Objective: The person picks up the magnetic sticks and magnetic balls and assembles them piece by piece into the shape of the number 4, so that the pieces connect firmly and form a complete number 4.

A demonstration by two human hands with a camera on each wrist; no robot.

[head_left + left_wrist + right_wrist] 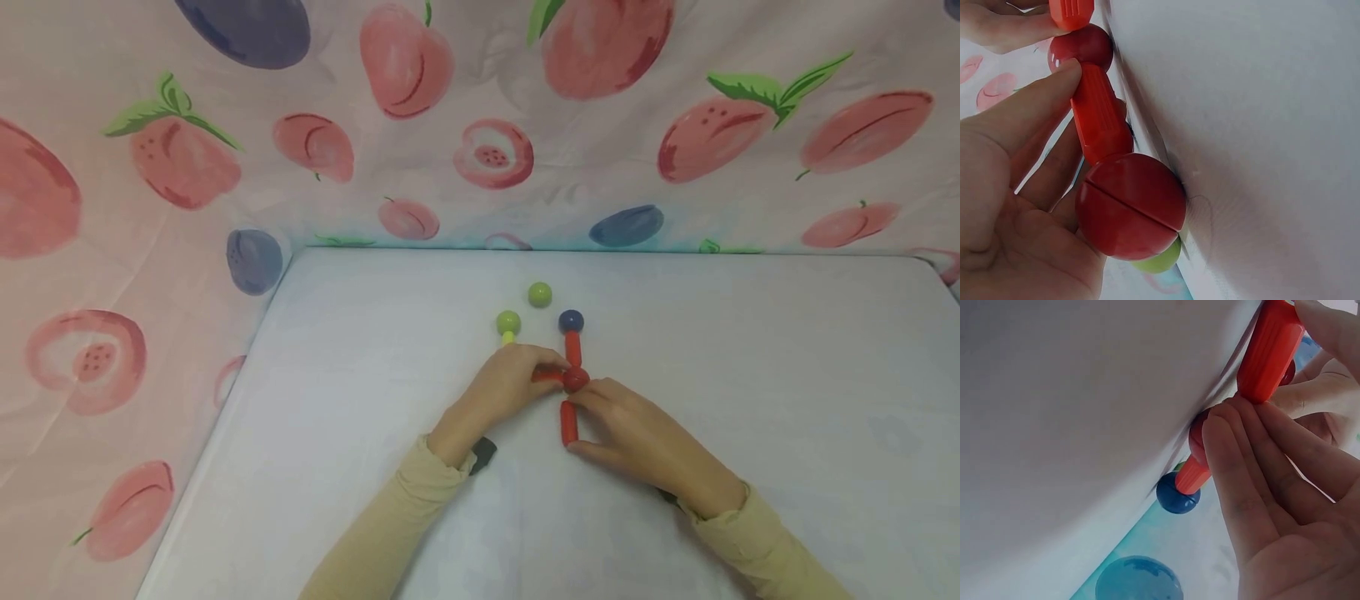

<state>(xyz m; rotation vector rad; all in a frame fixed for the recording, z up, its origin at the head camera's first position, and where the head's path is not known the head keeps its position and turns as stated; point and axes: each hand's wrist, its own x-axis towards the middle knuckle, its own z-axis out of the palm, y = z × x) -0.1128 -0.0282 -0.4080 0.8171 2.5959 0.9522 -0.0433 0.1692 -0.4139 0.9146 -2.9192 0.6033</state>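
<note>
My left hand (517, 379) pinches a red ridged rod (1100, 115) between thumb and fingers. The rod runs between a grooved red ball (1130, 206) near the palm and another red ball (575, 380). My right hand (633, 429) holds a second red rod (569, 423), thumb at its near end and fingertips by the middle red ball. From that ball a third red rod (573, 348) extends away to a dark blue ball (571, 322). The left hand hides the grooved ball in the head view.
Left of the blue ball, a green ball (508, 322) tops a yellow-green rod (508, 338), partly hidden by the left hand. A loose green ball (540, 293) lies farther back. Everything rests on a white table (750, 375), with fruit-patterned cloth (600, 158) behind and at left.
</note>
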